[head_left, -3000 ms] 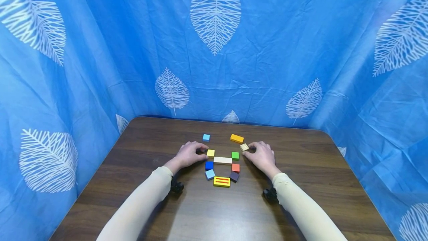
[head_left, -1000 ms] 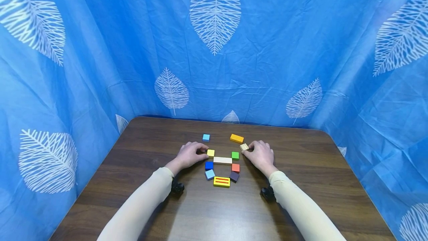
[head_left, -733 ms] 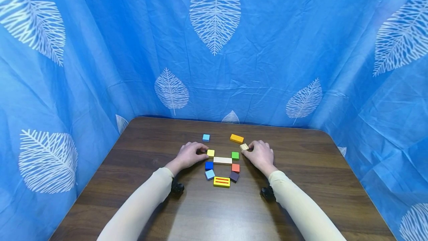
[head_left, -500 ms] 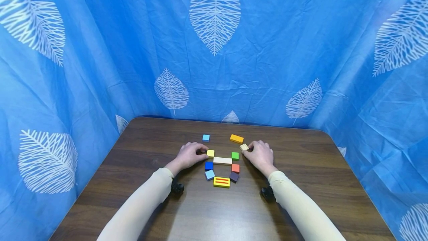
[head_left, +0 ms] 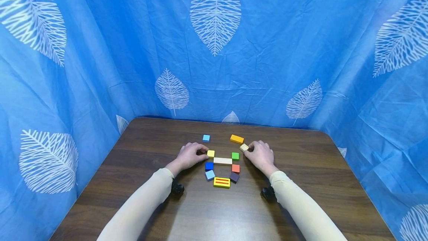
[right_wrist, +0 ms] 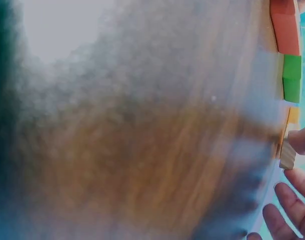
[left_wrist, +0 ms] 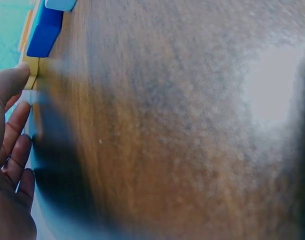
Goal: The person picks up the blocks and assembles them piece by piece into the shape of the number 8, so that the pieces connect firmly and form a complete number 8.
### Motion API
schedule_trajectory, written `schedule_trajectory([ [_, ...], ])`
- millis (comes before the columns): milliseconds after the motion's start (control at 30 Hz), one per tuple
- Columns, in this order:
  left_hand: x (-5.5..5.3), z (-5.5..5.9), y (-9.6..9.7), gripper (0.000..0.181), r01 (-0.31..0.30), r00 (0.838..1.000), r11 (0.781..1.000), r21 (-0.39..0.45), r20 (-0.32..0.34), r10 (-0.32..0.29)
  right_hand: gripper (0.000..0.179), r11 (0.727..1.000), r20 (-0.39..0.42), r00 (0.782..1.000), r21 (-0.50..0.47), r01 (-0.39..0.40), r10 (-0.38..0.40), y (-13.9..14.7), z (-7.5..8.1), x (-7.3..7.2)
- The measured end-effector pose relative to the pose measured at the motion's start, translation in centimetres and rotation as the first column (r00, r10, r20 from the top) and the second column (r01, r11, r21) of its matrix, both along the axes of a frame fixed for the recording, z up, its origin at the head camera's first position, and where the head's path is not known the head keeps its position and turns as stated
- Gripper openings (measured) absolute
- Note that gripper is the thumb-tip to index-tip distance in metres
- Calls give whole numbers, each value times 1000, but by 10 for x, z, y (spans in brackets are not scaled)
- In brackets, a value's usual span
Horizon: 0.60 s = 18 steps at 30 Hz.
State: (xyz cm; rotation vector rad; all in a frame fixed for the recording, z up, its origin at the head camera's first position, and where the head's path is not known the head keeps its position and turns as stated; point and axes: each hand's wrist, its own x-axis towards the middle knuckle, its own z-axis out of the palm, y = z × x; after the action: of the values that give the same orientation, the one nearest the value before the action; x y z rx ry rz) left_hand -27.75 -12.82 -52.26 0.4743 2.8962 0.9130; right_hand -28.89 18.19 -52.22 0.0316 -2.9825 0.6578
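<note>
My left hand point(head_left: 190, 154) pinches a small yellow block point(head_left: 210, 153) between thumb and index finger; the left wrist view shows the thumb on the yellow block's side. To the right, my right hand point(head_left: 262, 155) holds a small plain wooden block point(head_left: 244, 147) by thumb and fingertip, its grain visible in the right wrist view. Between the hands lie a long pale block point(head_left: 222, 161) and a green block point(head_left: 235, 156). Nearer to me are a dark blue block point(head_left: 208, 166), a light blue block point(head_left: 210, 175), a red block point(head_left: 235, 168) and a dark purple block point(head_left: 234, 177).
A yellow block with red stripes point(head_left: 221, 182) lies at the near end of the group. Farther back sit another light blue block point(head_left: 206, 138) and an orange block point(head_left: 237, 138). A blue leaf-patterned curtain point(head_left: 214, 77) surrounds the brown wooden table point(head_left: 140, 133).
Over the last three seconds my right hand has shifted slightly left, and the wooden block in it has turned a little. My left hand and the other blocks look unmoved.
</note>
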Motion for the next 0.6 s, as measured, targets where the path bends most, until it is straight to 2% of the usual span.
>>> schedule_trajectory([
  [133, 0, 0, 1, 28, -4, 1000, 1000, -4, 0, 4, 33, 998, -1, 999, -44, -42, 42, 1, 2, 0],
  [267, -1, -1, 1, 28, -7, 1000, 1000, -3, 1, 7, 31, 990, 3, 993, -79, -116, 117, 4, 4, -3],
  [600, -1, -2, 1, 28, -4, 1000, 1000, -9, -5, 4, 28, 958, 37, 959, -55, -280, 283, 5, 12, -14],
])
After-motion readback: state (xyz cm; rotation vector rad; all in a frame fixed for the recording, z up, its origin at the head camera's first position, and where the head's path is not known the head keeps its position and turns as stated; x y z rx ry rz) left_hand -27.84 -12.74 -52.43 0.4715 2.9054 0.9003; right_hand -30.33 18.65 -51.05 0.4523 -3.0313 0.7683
